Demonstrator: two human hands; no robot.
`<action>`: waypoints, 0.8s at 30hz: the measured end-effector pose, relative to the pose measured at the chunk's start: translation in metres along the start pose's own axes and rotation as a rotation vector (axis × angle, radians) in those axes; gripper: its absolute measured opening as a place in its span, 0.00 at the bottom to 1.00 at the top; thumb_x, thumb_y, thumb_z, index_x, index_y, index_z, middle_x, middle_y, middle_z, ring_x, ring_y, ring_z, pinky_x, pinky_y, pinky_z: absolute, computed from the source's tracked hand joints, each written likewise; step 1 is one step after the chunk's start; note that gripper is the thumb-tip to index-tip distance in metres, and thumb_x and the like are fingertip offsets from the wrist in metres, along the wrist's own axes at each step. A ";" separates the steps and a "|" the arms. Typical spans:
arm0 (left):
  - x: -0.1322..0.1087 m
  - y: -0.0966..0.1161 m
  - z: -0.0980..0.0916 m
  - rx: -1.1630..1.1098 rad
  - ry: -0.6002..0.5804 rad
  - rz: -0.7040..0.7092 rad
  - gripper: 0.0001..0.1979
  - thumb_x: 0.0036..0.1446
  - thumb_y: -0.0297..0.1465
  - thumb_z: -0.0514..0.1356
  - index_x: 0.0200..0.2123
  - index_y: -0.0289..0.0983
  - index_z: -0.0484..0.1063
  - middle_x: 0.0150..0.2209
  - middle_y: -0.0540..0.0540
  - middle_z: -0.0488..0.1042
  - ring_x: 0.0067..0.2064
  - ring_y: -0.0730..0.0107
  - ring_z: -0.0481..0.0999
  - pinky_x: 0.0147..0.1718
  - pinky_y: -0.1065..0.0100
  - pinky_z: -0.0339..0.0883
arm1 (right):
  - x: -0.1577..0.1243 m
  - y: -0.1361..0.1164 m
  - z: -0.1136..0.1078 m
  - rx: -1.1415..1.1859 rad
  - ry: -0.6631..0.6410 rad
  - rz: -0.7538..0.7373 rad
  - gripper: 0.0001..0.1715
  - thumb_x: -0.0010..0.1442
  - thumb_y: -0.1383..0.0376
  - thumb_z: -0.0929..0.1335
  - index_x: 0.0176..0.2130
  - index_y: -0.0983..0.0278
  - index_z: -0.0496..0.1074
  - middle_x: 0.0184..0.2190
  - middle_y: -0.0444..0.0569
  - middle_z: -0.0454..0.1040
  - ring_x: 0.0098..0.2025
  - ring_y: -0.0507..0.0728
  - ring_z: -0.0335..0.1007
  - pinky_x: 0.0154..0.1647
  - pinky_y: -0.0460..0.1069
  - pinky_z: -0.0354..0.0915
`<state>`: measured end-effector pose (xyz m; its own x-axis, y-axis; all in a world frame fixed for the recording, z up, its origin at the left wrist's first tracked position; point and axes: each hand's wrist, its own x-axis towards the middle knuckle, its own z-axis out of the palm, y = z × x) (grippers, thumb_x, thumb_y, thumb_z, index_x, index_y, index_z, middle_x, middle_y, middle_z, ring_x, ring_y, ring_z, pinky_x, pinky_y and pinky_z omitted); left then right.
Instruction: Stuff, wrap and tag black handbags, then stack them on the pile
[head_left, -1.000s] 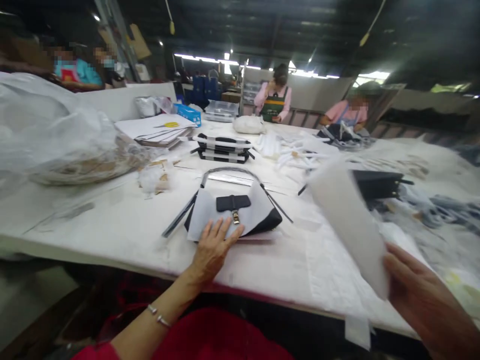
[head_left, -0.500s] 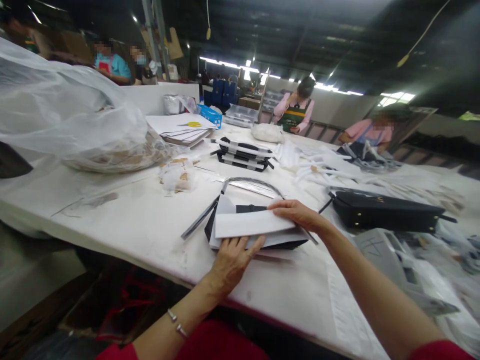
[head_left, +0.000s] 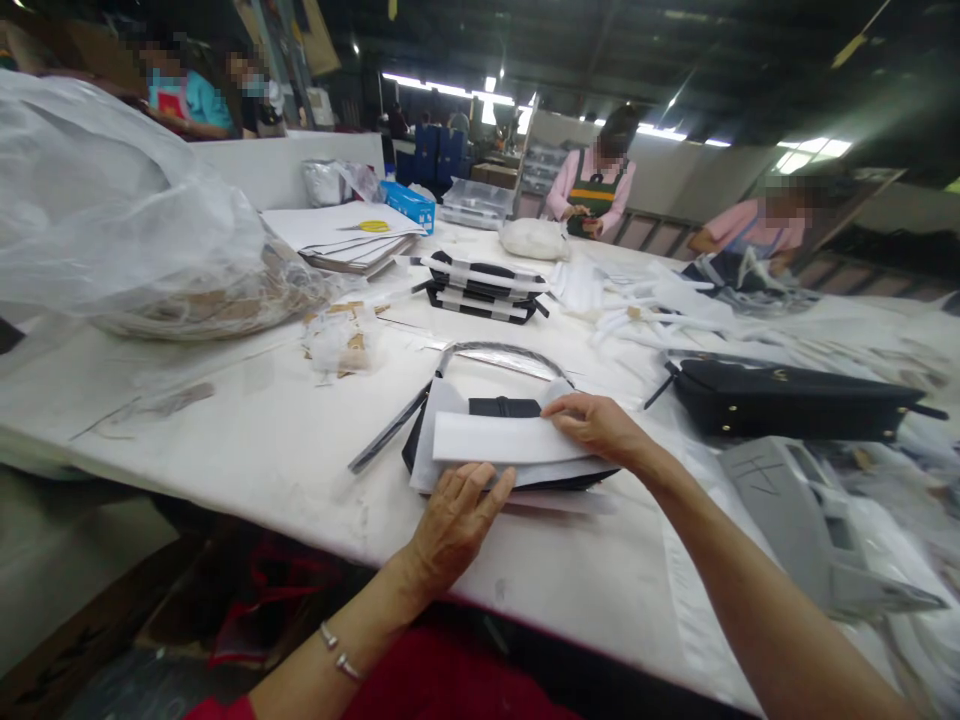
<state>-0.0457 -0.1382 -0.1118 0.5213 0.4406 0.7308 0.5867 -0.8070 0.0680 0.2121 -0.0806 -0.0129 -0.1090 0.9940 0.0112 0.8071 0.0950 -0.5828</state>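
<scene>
Risk of white paper strip skewing or creasing across black handbag, likely from pressure at one end only. Right grip loosely curled, not clenched, fingertips pinning strip's right end. Left grip flat and spread, pressing wrapping paper at bag's near side, close to counter's near edge.
</scene>
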 end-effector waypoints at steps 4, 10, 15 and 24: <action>0.008 0.005 -0.004 0.063 0.059 -0.020 0.18 0.62 0.23 0.57 0.55 0.36 0.70 0.53 0.39 0.73 0.55 0.57 0.68 0.54 0.56 0.62 | -0.003 0.001 0.005 -0.042 -0.025 -0.058 0.17 0.53 0.68 0.65 0.39 0.58 0.80 0.40 0.44 0.80 0.41 0.57 0.75 0.45 0.49 0.67; 0.033 0.009 -0.017 0.114 -0.011 0.011 0.09 0.61 0.27 0.58 0.45 0.36 0.74 0.61 0.41 0.67 0.66 0.50 0.58 0.65 0.44 0.48 | -0.005 0.005 0.008 -0.086 -0.014 -0.100 0.17 0.55 0.70 0.65 0.40 0.57 0.79 0.41 0.44 0.80 0.43 0.57 0.74 0.49 0.50 0.66; 0.033 0.004 -0.016 0.048 -0.130 -0.007 0.10 0.64 0.29 0.55 0.46 0.36 0.73 0.57 0.40 0.72 0.61 0.55 0.67 0.63 0.43 0.54 | -0.011 -0.001 0.012 -0.330 0.069 -0.210 0.16 0.56 0.72 0.66 0.41 0.57 0.78 0.46 0.48 0.77 0.45 0.59 0.73 0.47 0.53 0.67; 0.025 0.004 -0.005 0.018 -0.079 -0.070 0.12 0.66 0.29 0.55 0.51 0.38 0.70 0.52 0.43 0.76 0.57 0.63 0.71 0.60 0.54 0.59 | -0.028 -0.006 0.031 -0.324 0.072 -0.687 0.21 0.61 0.75 0.62 0.49 0.61 0.75 0.49 0.52 0.78 0.52 0.57 0.73 0.55 0.54 0.66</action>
<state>-0.0337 -0.1327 -0.0900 0.5253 0.5260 0.6689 0.6344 -0.7660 0.1041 0.1927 -0.1102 -0.0349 -0.6192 0.7056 0.3446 0.7028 0.6937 -0.1577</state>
